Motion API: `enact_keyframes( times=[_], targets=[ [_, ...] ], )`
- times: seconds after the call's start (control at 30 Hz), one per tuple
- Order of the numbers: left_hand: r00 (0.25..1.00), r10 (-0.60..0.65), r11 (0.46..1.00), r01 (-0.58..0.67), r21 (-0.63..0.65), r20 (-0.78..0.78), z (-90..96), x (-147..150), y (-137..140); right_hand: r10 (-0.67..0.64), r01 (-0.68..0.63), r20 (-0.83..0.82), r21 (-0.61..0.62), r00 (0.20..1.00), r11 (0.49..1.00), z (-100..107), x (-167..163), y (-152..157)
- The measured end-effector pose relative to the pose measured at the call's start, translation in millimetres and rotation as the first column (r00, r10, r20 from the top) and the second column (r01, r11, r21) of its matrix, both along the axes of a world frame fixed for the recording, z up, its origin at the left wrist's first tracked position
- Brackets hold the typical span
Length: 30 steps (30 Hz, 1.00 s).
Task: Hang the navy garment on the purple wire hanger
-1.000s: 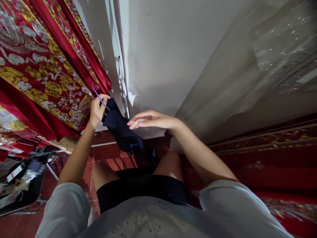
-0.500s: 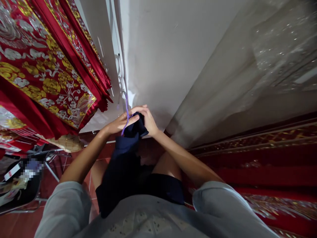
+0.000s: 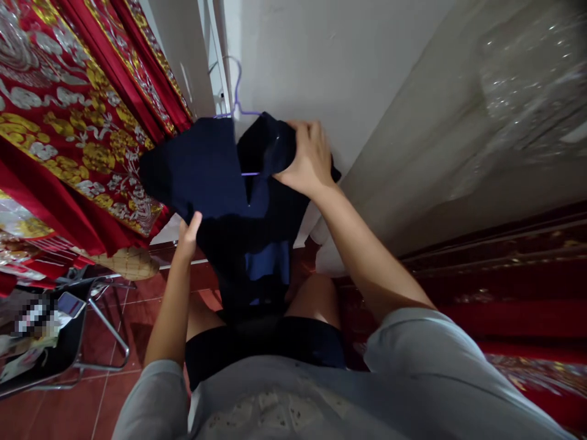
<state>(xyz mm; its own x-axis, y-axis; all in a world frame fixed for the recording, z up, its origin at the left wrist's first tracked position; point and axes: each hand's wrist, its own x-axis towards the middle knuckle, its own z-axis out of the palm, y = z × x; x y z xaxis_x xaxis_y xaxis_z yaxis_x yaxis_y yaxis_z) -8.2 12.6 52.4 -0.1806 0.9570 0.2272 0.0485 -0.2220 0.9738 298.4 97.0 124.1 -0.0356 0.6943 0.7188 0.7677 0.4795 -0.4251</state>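
Observation:
A dark navy shirt (image 3: 202, 165) hangs spread in front of me on a purple hanger (image 3: 237, 91). The hanger's hook stands above the neck opening, and a bit of its lower bar shows through that opening. My right hand (image 3: 312, 156) grips the shirt at its right shoulder, thumb in front, fingers over the cloth. Lower on the left, my left hand (image 3: 189, 235) pinches the shirt's side edge with the thumb in front; its other fingers are mostly behind the fabric. The shirt's lower part falls between my knees.
Red cloths with gold and silver embroidery (image 3: 92, 140) hang close on the left. Below them stands a black folding chair (image 3: 68, 360) with items on it. A pale wall (image 3: 330, 55) is ahead, clear plastic sheeting (image 3: 458, 153) and red cloth (image 3: 481, 318) at right.
The bunched dark cloth has opened out into a shirt spread on the hanger. My hands have moved apart, the right one up and rightward, the left one leftward to the shirt's side.

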Motion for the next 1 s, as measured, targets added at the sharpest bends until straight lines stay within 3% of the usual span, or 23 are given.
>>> enact_keyframes(
  times=[0.1,0.27,0.37,0.4,0.47,0.53,0.57,0.63,0.7,0.83,0.93,1.0],
  targets=[
    [0.995,0.094,0.993,-0.092,0.075,-0.021,-6.7,3.4,-4.7,0.089,-0.089,0.058,-0.005,0.994,0.996,-2.3,-4.0,-5.4],
    [0.97,0.207,0.975,-0.193,-0.112,0.128,-28.6,7.3,-30.2,0.215,-0.214,0.027,-0.033,0.976,0.976,-27.3,14.4,-42.9],
    [0.936,0.218,0.952,-0.142,-0.273,0.275,-40.1,17.7,-47.3,0.171,-0.167,-0.23,0.037,0.958,0.985,-50.1,4.5,-67.1],
    [0.925,0.217,0.944,-0.117,-0.309,0.311,-42.5,23.4,-51.7,0.117,-0.111,-0.371,0.036,0.921,0.993,-60.2,-6.4,-73.7],
    [0.903,0.203,0.935,-0.063,-0.349,0.379,-45.0,37.9,-58.1,-0.026,-0.026,-0.654,-0.07,0.756,0.997,-83.1,-36.6,-83.9],
    [0.877,0.169,0.929,0.011,-0.371,0.45,-45.0,53.6,-61.8,-0.09,-0.203,-0.787,-0.265,0.611,0.942,-106.5,-69.6,-91.3],
    [0.865,0.153,0.922,0.049,-0.384,0.478,-44.4,60.5,-63.0,-0.072,-0.34,-0.811,-0.322,0.581,0.884,-117.0,-83.6,-94.3],
    [0.85,0.132,0.905,0.107,-0.413,0.51,-42.4,69.4,-65.4,-0.027,-0.541,-0.829,-0.388,0.558,0.746,-134.5,-101.6,-99.6],
    [0.841,0.139,0.899,0.114,-0.422,0.523,-40.3,70.5,-68.2,-0.018,-0.603,-0.814,-0.444,0.58,0.662,-147.5,-106.1,-104.2],
    [0.82,0.156,0.904,0.105,-0.413,0.551,-38.5,60.4,-73.3,-0.044,-0.583,-0.734,-0.573,0.678,0.577,-162.7,-97.1,-113.7],
    [0.821,0.123,0.887,0.16,-0.432,0.557,-41.2,57.1,-70.6,-0.061,-0.613,-0.755,-0.574,0.653,0.542,-163.6,-93.8,-121.7],
    [0.846,0.136,0.899,0.113,-0.422,0.515,-46.0,56.4,-64.5,-0.085,-0.635,-0.79,-0.547,0.608,0.546,-160.5,-92.7,-126.4]
  ],
)
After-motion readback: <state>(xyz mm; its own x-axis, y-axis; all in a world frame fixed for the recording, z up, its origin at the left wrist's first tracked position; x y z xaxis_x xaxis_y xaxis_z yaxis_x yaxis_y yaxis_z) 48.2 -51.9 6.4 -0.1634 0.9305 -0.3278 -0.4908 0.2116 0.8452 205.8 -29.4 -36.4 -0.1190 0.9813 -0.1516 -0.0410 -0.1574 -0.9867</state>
